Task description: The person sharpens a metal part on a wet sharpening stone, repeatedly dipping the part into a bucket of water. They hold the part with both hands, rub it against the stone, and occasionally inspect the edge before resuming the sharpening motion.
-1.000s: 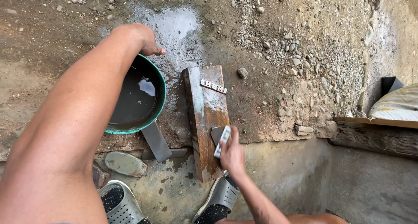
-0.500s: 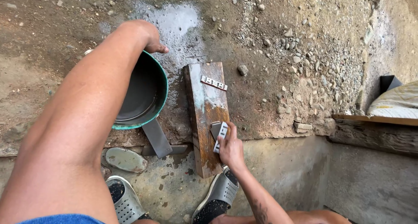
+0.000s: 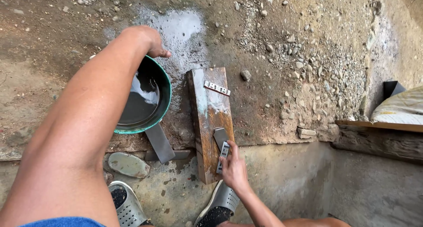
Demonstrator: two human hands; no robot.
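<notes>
Two hands work apart: your left hand (image 3: pixel 150 41) reaches far, fingers hooked over the green basin (image 3: pixel 152 99) rim; your right hand (image 3: pixel 233 170) grasps a small tool (image 3: pixel 222 156) on the wet plank (image 3: pixel 210 117).

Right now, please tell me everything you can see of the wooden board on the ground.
The wooden board is a long, worn brown plank, lying flat and wet, with pale streaks along its left side. Its far end rests on dirt ground by a foamy puddle, its near end over a concrete ledge. A small metal strip lies across the far end. The right hand presses a knife flat on it. A green basin stands beside it.
</notes>
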